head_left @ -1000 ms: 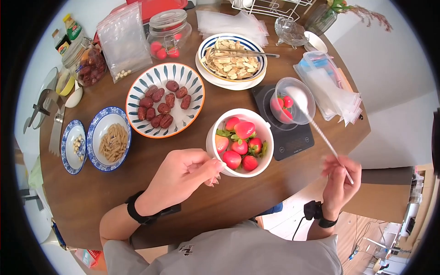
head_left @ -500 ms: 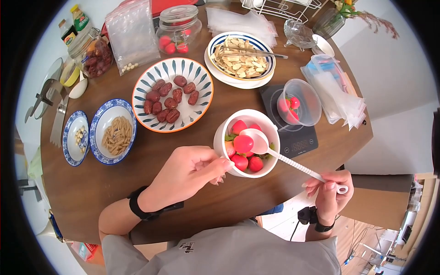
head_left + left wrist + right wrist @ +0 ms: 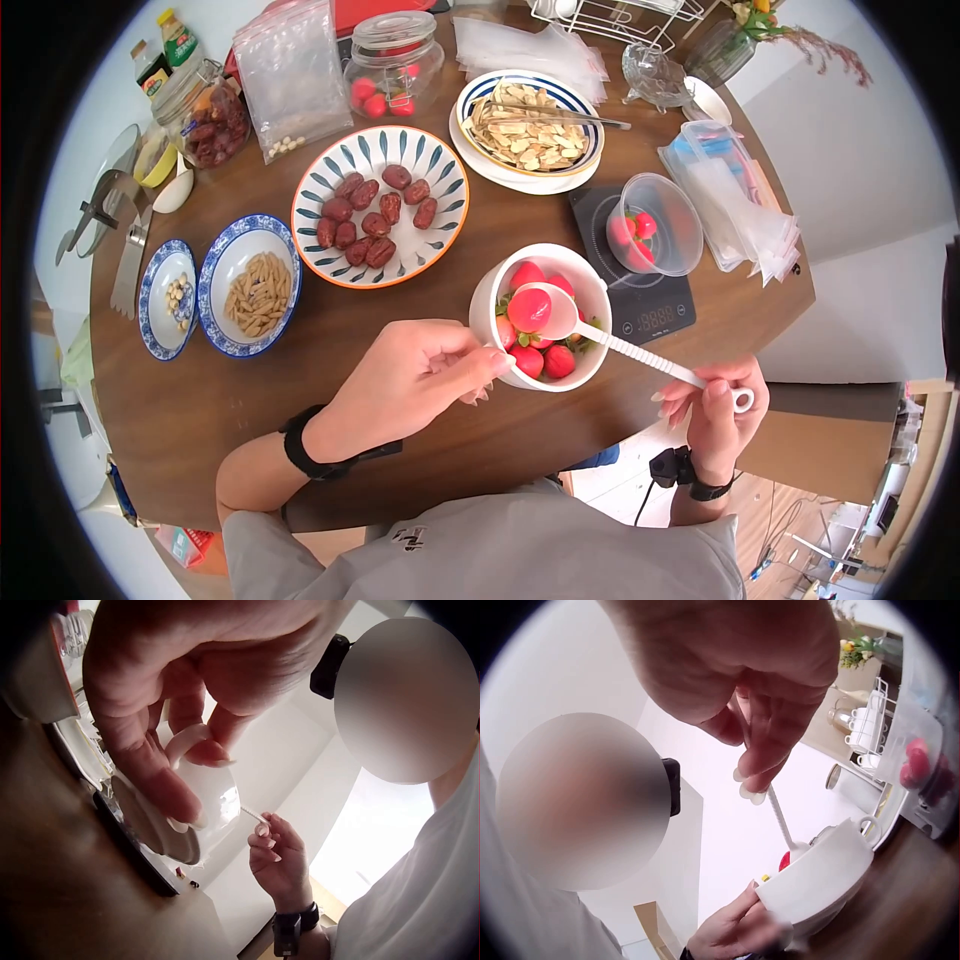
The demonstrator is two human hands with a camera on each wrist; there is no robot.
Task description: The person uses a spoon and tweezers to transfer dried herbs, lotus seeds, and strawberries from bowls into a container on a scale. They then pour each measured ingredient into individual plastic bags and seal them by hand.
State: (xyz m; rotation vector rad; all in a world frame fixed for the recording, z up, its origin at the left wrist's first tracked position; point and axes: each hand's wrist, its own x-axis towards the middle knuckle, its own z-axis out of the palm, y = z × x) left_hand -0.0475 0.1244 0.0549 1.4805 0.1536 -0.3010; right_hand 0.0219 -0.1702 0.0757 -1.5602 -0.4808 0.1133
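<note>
My left hand (image 3: 415, 375) pinches the loop handle (image 3: 193, 739) of a white bowl (image 3: 482, 308), seen from the side in the left wrist view. Several strawberries (image 3: 527, 360) with green leaves lie in the bowl. In my right hand (image 3: 725, 410) is a white spoon (image 3: 650, 357), held near the end of its ribbed handle. One red strawberry (image 3: 529, 309) sits in the spoon's scoop, over the bowl's opening. In the right wrist view the spoon slants down into the bowl, whose other loop handle (image 3: 871, 831) sticks out on the far side.
Right of the bowl, a clear plastic tub (image 3: 680, 235) with red fruit stands on a black panel (image 3: 650, 310). A striped plate (image 3: 440, 215) of dates, blue-rimmed bowls (image 3: 215, 325), a plate (image 3: 468, 120) of pale slices with tongs, and glass jars (image 3: 420, 50) surround it.
The spoon has moved left from above the plastic tub to over the white bowl, with a strawberry now visible in its scoop. The left hand keeps its grip on the bowl.
</note>
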